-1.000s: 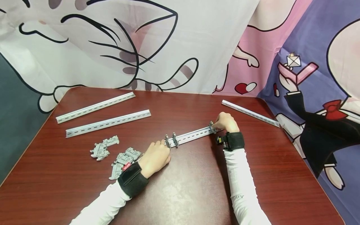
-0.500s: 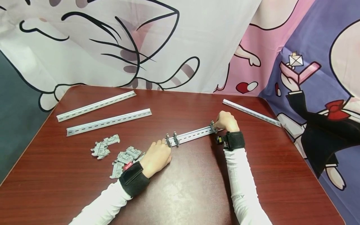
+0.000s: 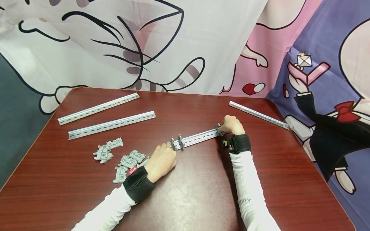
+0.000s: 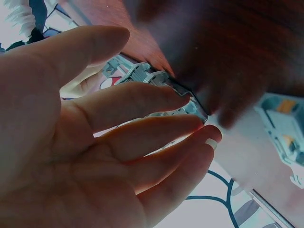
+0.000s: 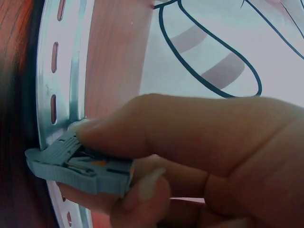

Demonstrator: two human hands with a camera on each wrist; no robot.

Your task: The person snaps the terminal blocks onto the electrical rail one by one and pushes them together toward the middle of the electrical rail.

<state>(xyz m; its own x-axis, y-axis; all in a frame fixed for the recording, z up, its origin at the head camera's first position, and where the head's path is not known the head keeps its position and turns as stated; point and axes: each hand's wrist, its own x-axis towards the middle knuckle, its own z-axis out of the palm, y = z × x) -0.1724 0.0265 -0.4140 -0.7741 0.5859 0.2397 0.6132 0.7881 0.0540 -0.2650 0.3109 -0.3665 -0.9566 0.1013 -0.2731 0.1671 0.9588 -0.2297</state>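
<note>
Rail (image 3: pixel 199 137) | right hand (image 3: pixel 231 125) pinches grey clip (image 5: pixel 80 166) | left hand (image 3: pixel 162 158) fingers straight, seemingly touching rail end

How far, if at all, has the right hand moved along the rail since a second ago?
No: the right hand still pinches the grey block at the rail's right end.

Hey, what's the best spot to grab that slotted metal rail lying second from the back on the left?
Grip the slotted rail near its middle, coming from above with fingers over both long edges. It lies flat and apart from the other rails, so a mid-length pinch should keep it level.
</note>
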